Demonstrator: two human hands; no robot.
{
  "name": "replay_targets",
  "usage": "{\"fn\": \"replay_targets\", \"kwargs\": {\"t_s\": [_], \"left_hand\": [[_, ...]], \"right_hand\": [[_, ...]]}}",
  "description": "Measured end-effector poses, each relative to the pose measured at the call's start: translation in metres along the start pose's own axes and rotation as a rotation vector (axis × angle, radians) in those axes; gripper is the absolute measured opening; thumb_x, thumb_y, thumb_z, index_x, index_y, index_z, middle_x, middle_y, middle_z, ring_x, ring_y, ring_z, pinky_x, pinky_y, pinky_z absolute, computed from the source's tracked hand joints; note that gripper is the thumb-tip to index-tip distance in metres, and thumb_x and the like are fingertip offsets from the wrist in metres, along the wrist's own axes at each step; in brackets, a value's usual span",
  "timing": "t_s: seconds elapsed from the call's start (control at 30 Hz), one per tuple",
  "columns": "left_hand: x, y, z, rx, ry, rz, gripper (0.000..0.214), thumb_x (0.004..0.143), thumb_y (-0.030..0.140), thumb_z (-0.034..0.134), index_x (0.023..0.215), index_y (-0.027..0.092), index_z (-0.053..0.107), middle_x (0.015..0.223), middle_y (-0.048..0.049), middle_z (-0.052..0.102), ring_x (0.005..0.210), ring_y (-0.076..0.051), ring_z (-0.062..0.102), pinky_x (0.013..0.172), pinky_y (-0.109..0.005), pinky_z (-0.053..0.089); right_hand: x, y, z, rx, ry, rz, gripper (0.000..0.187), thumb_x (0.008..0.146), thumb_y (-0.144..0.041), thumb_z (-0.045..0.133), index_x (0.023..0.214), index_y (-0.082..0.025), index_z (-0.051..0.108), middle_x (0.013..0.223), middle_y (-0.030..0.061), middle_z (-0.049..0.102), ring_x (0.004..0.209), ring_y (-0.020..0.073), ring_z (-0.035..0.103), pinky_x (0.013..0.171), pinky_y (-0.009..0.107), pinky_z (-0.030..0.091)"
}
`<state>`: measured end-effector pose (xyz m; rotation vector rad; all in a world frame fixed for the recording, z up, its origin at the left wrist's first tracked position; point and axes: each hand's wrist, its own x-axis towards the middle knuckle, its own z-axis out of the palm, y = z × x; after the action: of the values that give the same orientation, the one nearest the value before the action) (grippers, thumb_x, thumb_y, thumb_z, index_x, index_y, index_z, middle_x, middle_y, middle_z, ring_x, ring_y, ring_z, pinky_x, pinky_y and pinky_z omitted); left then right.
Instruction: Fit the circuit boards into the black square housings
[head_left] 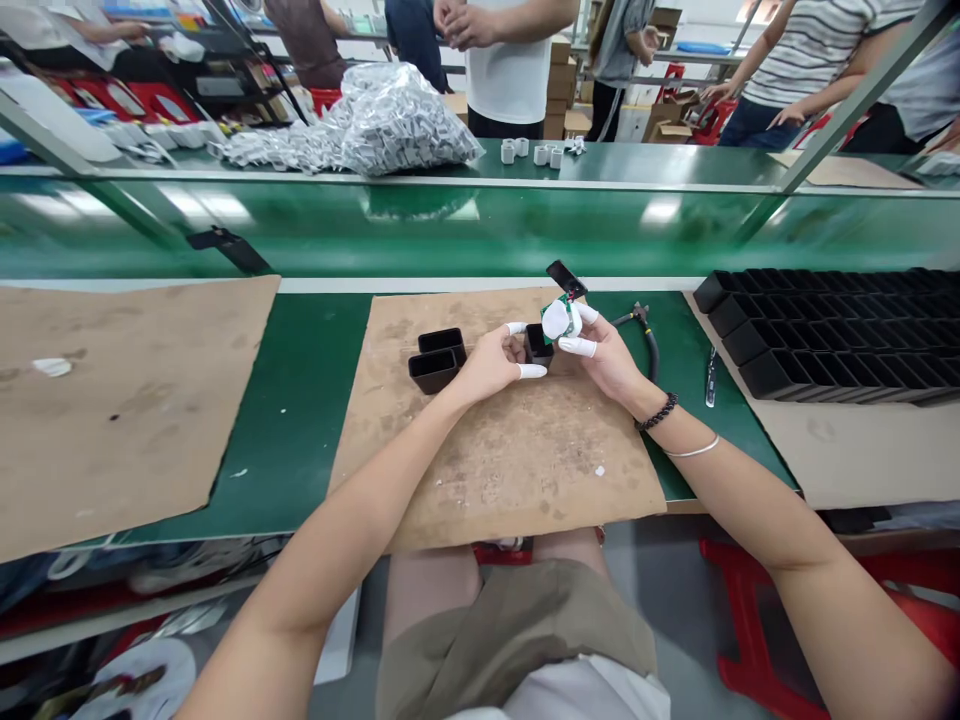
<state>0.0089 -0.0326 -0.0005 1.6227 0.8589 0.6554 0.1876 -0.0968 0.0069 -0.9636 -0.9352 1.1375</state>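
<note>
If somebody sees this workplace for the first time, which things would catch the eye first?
Probably the rows of black boxes on the cardboard at the far right, and the bulging clear bag of pale parts on the green shelf beyond the bench, left of centre. Then, in the middle, the left hand holds one black box, while the right hand holds a round white part beside it.
</note>
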Motion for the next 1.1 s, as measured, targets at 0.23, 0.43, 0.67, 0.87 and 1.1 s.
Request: {"fn": "replay_targets", "kwargs": {"t_s": [0.23, 0.43, 0.67, 0.87, 1.1], "left_hand": [[0.002, -0.005, 0.006, -0.018, 0.066, 0.041, 0.071, 0.058, 0.022, 0.088, 0.122, 0.013, 0.058, 0.069, 0.0068, 0.056, 0.062, -0.01, 0.052, 0.066, -0.026, 0.044], [0.001, -0.004, 0.009, -0.035, 0.113, 0.139, 0.074, 0.058, 0.021, 0.088, 0.125, 0.016, 0.056, 0.067, 0.0088, 0.051, 0.059, -0.009, 0.049, 0.061, -0.023, 0.04], [0.002, -0.008, 0.008, -0.073, 0.117, 0.254, 0.068, 0.061, 0.013, 0.085, 0.123, 0.02, 0.058, 0.069, 0.0071, 0.049, 0.058, -0.008, 0.047, 0.058, -0.022, 0.04], [0.004, -0.011, 0.007, -0.092, 0.094, 0.28, 0.07, 0.062, 0.013, 0.084, 0.126, 0.021, 0.057, 0.068, 0.0069, 0.048, 0.059, -0.008, 0.046, 0.057, -0.021, 0.039], [0.004, -0.013, 0.007, -0.087, 0.097, 0.298, 0.07, 0.062, 0.012, 0.084, 0.127, 0.022, 0.059, 0.071, 0.0059, 0.05, 0.06, -0.008, 0.048, 0.057, -0.021, 0.041]], "right_hand": [[-0.002, 0.006, 0.003, -0.057, -0.055, -0.045, 0.058, 0.053, -0.024, 0.094, 0.106, -0.028, 0.071, 0.114, 0.0, 0.074, 0.116, 0.0231, 0.064, 0.106, 0.039, 0.051], [0.001, 0.011, -0.002, -0.077, -0.113, -0.075, 0.06, 0.054, -0.029, 0.096, 0.108, -0.029, 0.07, 0.116, 0.0004, 0.073, 0.12, 0.0237, 0.064, 0.106, 0.04, 0.052], [0.005, 0.013, -0.009, -0.161, -0.158, -0.113, 0.065, 0.053, -0.035, 0.099, 0.11, -0.029, 0.069, 0.118, 0.0024, 0.074, 0.117, 0.0265, 0.067, 0.103, 0.045, 0.056], [0.004, 0.016, -0.009, -0.165, -0.153, -0.144, 0.064, 0.053, -0.036, 0.099, 0.109, -0.03, 0.07, 0.12, 0.0018, 0.073, 0.112, 0.0253, 0.069, 0.104, 0.045, 0.056], [0.003, 0.017, -0.01, -0.186, -0.173, -0.148, 0.063, 0.057, -0.04, 0.097, 0.113, -0.028, 0.07, 0.124, 0.0031, 0.073, 0.114, 0.0264, 0.068, 0.106, 0.048, 0.054]]}}
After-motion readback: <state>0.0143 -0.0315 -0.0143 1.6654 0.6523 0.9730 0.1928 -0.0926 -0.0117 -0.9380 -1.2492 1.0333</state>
